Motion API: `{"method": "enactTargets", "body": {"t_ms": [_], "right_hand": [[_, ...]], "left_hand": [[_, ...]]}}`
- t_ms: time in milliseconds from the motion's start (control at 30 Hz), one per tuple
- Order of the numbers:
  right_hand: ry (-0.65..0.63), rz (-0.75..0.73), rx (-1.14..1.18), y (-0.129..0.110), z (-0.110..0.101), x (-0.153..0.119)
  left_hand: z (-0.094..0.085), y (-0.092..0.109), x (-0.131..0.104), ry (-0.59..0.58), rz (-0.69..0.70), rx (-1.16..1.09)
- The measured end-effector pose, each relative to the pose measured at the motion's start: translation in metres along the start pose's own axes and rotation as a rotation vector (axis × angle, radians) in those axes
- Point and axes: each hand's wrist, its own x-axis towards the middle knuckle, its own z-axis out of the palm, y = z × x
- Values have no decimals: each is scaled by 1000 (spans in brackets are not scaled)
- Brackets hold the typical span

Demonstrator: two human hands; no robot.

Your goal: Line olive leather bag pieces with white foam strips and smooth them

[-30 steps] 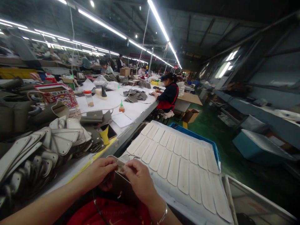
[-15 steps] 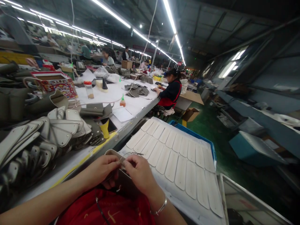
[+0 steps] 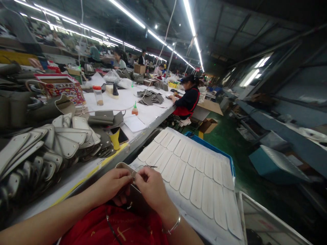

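Panel (image 3: pixel 138 198) slants lengthwise toward lower right; left hand (image 3: pixel 114 185) pinches it, right hand (image 3: pixel 152 189) pinched together.

Left of the yellow scoop (image 3: pixel 115 139), the grey pieces (image 3: pixel 70 143) look smooth and leathery, with shiny metal rivets. Above it, the jar (image 3: pixel 97 96) is clear plastic and the pad (image 3: pixel 134 123) matt paper. To its right, the pale strips (image 3: pixel 198 185) look matt and smooth.
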Motion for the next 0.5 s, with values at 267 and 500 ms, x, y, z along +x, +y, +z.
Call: {"method": "enactTargets", "body": {"t_ms": [267,500], "right_hand": [[-72,-35,73,-3,-2,1],[-119,-167,20,-3,-5,-2]], "left_hand": [[-1,1,-2,15,-28,-5],[-1,5,-1,21,-34,-55]]}}
